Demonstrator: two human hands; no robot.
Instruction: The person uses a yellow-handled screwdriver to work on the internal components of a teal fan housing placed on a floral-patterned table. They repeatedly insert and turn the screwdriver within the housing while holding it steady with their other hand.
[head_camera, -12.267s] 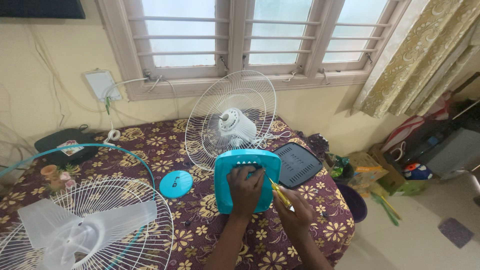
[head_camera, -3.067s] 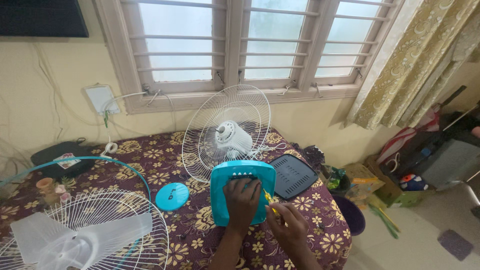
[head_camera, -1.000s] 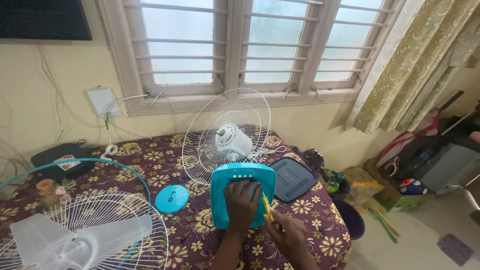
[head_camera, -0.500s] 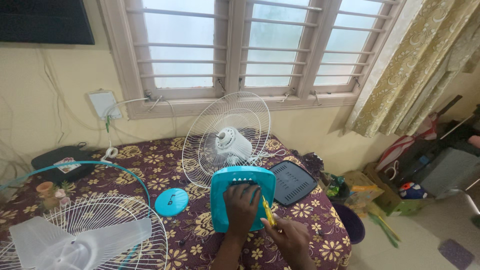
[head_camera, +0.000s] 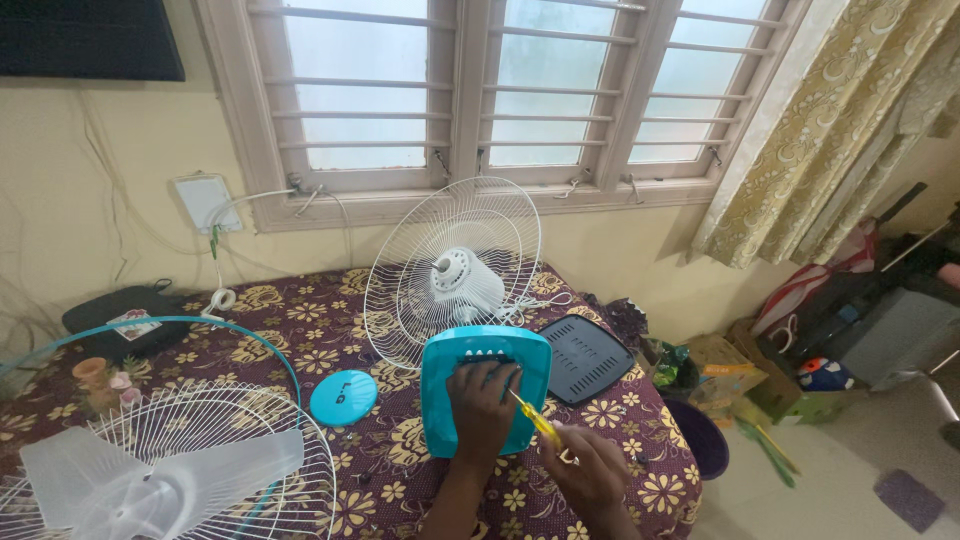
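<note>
Left hand (head_camera: 482, 400) flat on teal base (head_camera: 486, 390); right hand (head_camera: 593, 475) grips yellow screwdriver (head_camera: 530, 420), tip apparently at base.

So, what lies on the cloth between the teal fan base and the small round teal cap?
Nothing lies there: in the head view only bare floral cloth separates the teal fan base from the round teal cap.

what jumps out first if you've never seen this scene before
The turquoise fan base lies in the middle of the flowered tablecloth, with the left hand pressed flat on it and the right hand working a yellow screwdriver at its edge. Behind it the white fan grille with its motor stands upright under the window; a second grille with clear blades lies at lower left.
</note>
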